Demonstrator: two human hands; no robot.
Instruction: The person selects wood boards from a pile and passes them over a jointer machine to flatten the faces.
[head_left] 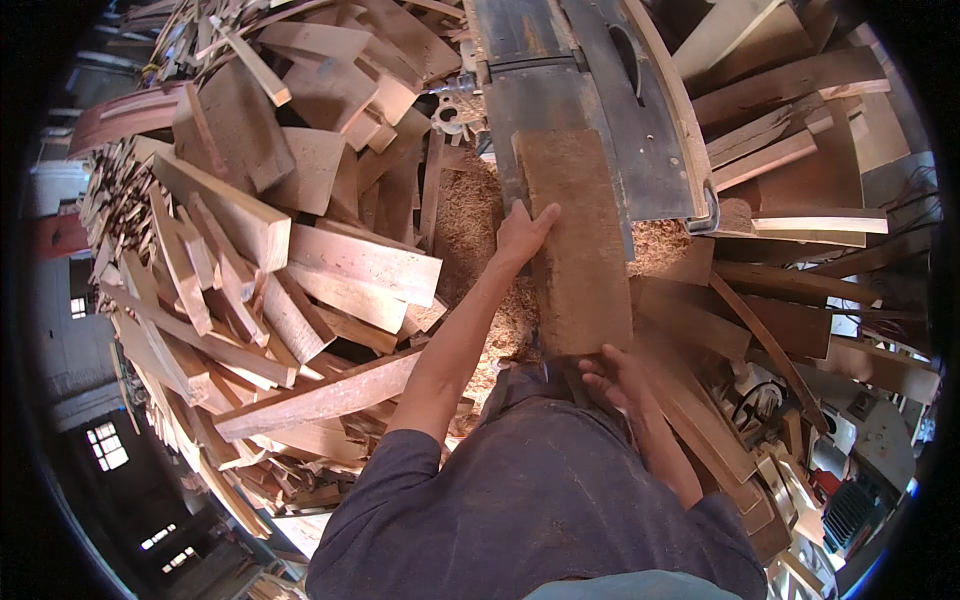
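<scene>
A long, flat brown wooden board (578, 260) lies lengthwise in front of me, its far part over the dark metal bed (540, 100) of a woodworking machine and its near end close to my body. My left hand (523, 234) grips the board's left edge, thumb on the top face and the other fingers mostly hidden at the side. At the near right corner is my right hand (620, 382). Its fingers are apart, one fingertip touching the board's end, and they do not wrap round the wood.
Cut planks (350, 262) lie in a tangled heap on the left. More boards (780, 310) are stacked on the right. Wood shavings (470, 215) cover the space beside the machine. A pale wooden fence strip (672, 100) runs along the bed's right side. A dark ribbed motor (850, 515) sits lower right.
</scene>
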